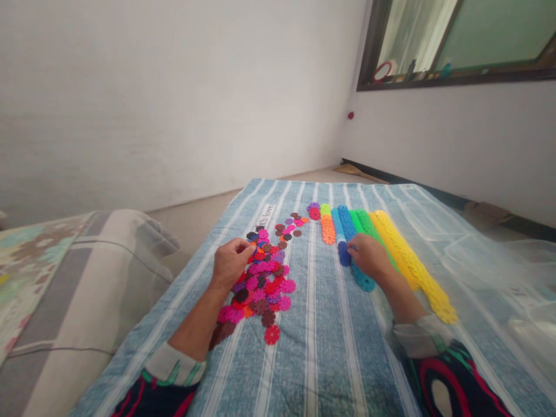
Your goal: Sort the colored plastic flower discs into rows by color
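Observation:
My left hand point(234, 262) is closed in a pinch at the upper left edge of a loose pile of flower-shaped plastic discs point(260, 284) in pink, red, purple, brown, black and orange. What its fingertips hold, if anything, is hidden. My right hand point(369, 255) pinches at the edge of a short row of dark blue discs point(344, 255). Beside that hand, overlapping discs lie in rows by colour: blue point(346, 221), green point(362, 220), a long yellow row point(412, 269) and a short orange one point(328, 230). Teal discs point(362, 279) show below the right hand.
A blue-and-white striped cloth point(324, 347) covers the table. Clear plastic containers point(482, 255) stand at the right. A few discs point(297, 220) lie scattered beyond the pile. At the left is a fabric-covered piece of furniture point(108, 289); walls rise behind.

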The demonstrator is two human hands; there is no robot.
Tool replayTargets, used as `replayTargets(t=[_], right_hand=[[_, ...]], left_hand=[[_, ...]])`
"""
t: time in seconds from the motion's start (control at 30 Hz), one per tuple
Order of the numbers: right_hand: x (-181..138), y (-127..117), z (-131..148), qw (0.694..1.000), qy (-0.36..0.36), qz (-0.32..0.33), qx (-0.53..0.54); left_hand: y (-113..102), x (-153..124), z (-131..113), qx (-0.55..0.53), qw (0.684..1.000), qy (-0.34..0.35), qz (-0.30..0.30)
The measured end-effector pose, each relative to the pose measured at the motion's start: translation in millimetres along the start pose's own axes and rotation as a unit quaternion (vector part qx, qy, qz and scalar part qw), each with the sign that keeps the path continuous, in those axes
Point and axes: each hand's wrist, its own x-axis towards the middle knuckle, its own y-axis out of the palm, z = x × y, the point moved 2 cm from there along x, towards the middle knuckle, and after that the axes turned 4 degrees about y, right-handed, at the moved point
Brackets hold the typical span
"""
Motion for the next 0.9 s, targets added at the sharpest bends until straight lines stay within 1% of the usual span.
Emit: replayTargets(t=[0.07, 0.13, 0.2, 0.27, 0.33, 0.4, 0.5, 0.6, 0.7, 0.77, 0.83, 0.9], right_hand=[[0, -4, 4, 0.999, 0.007, -0.015, 0.037], [-1, -6, 14, 0.996, 0.002, -0.023, 0.082], [-5, -6, 30, 0.989, -0.027, -0.020, 0.144], [-10, -5, 49, 0.975, -0.071, -0.009, 0.209], [-16, -4, 67, 0.960, -0.108, 0.007, 0.258], [-21, -2, 81, 0.950, -0.133, 0.022, 0.280], [-26, 2, 92, 0.950, -0.146, 0.037, 0.273], [-26, 3, 91, 0.951, -0.142, 0.048, 0.269], [-20, 2, 80, 0.954, -0.137, 0.059, 0.261], [-15, -1, 65, 0.969, -0.117, 0.053, 0.210], [-9, -5, 47, 0.989, -0.083, 0.039, 0.116], [-5, -7, 30, 0.998, -0.051, 0.036, 0.033]], left_hand=[[7, -9, -15, -0.046, 0.998, -0.002, 0.032], [14, -19, -32, -0.087, 0.994, 0.000, 0.065], [22, -30, -48, -0.120, 0.985, -0.002, 0.121], [30, -41, -60, -0.143, 0.976, -0.007, 0.166], [36, -50, -67, -0.156, 0.969, -0.011, 0.189], [40, -57, -71, -0.170, 0.964, -0.018, 0.204], [44, -64, -72, -0.184, 0.958, -0.028, 0.216], [45, -66, -72, -0.180, 0.959, -0.037, 0.217], [46, -66, -70, -0.180, 0.960, -0.038, 0.212], [46, -64, -68, -0.183, 0.962, -0.034, 0.200], [46, -62, -65, -0.184, 0.965, -0.034, 0.186], [46, -60, -63, -0.180, 0.967, -0.035, 0.176]])
